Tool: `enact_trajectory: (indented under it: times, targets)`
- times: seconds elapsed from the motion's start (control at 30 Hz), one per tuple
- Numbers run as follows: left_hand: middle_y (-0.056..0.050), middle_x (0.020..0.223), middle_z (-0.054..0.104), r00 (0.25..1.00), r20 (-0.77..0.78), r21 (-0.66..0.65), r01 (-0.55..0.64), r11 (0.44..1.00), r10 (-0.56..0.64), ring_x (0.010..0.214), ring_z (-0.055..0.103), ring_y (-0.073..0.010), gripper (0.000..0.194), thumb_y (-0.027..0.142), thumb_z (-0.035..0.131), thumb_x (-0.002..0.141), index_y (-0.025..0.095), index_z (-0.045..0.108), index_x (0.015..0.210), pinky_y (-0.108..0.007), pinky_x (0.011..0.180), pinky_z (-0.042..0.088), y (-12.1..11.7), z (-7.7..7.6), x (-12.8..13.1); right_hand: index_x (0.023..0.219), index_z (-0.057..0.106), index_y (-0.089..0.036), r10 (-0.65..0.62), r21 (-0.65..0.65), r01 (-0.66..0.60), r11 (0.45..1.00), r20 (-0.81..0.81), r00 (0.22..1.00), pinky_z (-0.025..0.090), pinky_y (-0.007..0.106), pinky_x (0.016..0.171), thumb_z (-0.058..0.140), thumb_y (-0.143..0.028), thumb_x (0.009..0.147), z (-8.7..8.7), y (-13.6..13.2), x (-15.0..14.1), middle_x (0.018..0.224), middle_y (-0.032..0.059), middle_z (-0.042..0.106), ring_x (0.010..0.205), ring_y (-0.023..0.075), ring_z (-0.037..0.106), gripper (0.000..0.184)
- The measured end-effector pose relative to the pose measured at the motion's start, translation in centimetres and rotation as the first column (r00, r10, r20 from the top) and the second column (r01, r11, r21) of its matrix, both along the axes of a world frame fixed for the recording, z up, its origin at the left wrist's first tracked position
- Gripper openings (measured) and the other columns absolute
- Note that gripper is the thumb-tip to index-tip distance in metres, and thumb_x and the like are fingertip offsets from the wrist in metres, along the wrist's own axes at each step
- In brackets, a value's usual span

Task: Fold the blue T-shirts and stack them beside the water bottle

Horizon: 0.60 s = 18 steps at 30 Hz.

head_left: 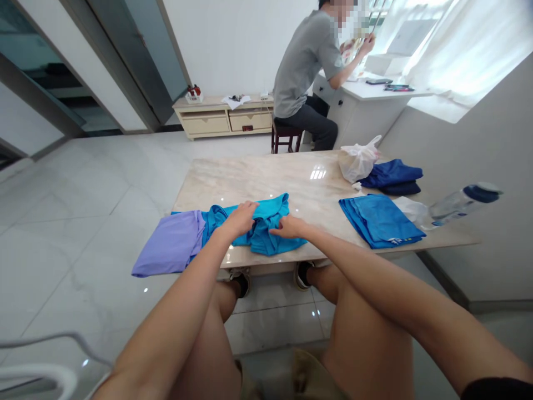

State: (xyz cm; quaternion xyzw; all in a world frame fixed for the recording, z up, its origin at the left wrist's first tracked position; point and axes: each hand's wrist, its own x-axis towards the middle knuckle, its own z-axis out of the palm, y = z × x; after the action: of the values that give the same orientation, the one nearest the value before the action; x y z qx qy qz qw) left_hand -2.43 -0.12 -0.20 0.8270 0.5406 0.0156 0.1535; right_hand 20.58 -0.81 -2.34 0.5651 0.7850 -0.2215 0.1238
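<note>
A bright turquoise-blue garment, probably a shirt, lies bunched and partly folded on the table in front of me. My left hand rests on its middle, fingers stretched over the cloth. Just to the right, my right hand has its thumb and fingers closed on a crumpled part of the same garment. The fingertips of both hands are partly hidden against the fabric. Left of my left hand lies a folded lilac cloth, overlapping the turquoise fabric and hanging over the table's edge.
On the marble-look table, a folded blue garment lies to the right, near a clear bottle. Behind are dark blue clothes and a white plastic bag. A seated person works at a white desk.
</note>
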Motion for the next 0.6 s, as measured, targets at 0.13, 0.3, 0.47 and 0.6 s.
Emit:
enact_trajectory:
  times: [0.13, 0.3, 0.47, 0.6]
  targets:
    - [-0.025, 0.165, 0.055, 0.987, -0.16, -0.153, -0.018, 0.988, -0.007, 0.149, 0.059, -0.0374, 0.075, 0.022, 0.069, 0.096, 0.016, 0.045, 0.166, -0.043, 0.117, 0.054, 0.6, -0.2, 4.0, 0.116, 0.081, -0.017, -0.005, -0.04, 0.005, 0.999, -0.003, 1.0, 0.062, 0.044, 0.093, 0.058, -0.084, 0.097, -1.0, -0.9, -1.8, 0.122, 0.0204, 0.08, 0.113, 0.0398, 0.077, 0.073]
    - [-0.024, 0.137, 0.075, 0.981, -0.193, -0.169, -0.029, 0.985, -0.004, 0.131, 0.072, -0.0363, 0.034, 0.015, 0.06, 0.1, 0.012, 0.075, 0.131, -0.042, 0.109, 0.058, 0.7, -0.4, 6.2, 0.13, 0.076, -0.015, -0.033, 0.026, 0.032, 0.999, 0.03, 0.999, 0.061, 0.039, 0.096, 0.073, -0.045, 0.099, -2.1, -0.8, -2.4, 0.134, 0.02, 0.076, 0.125, 0.0378, 0.074, 0.042]
    - [-0.022, 0.133, 0.077, 0.981, -0.192, -0.133, -0.06, 0.989, 0.033, 0.128, 0.073, -0.0358, 0.033, 0.01, 0.055, 0.099, 0.015, 0.08, 0.121, -0.042, 0.105, 0.058, 0.4, -0.5, 5.4, 0.118, 0.078, -0.016, 0.003, 0.018, -0.004, 1.0, 0.027, 1.0, 0.058, 0.035, 0.086, 0.075, -0.033, 0.094, -2.1, -0.1, -1.0, 0.122, 0.0168, 0.079, 0.115, 0.0351, 0.075, 0.03]
    - [-0.023, 0.13, 0.078, 0.973, -0.195, -0.097, -0.147, 0.984, 0.126, 0.122, 0.075, -0.0401, 0.03, 0.016, 0.058, 0.097, 0.016, 0.081, 0.116, -0.045, 0.099, 0.06, 0.3, -0.6, 1.8, 0.114, 0.077, -0.019, -0.103, 0.094, 0.104, 0.99, -0.01, 0.995, 0.052, 0.03, 0.077, 0.077, -0.024, 0.089, -0.9, 1.1, 1.6, 0.116, 0.0112, 0.079, 0.104, 0.0287, 0.075, 0.026]
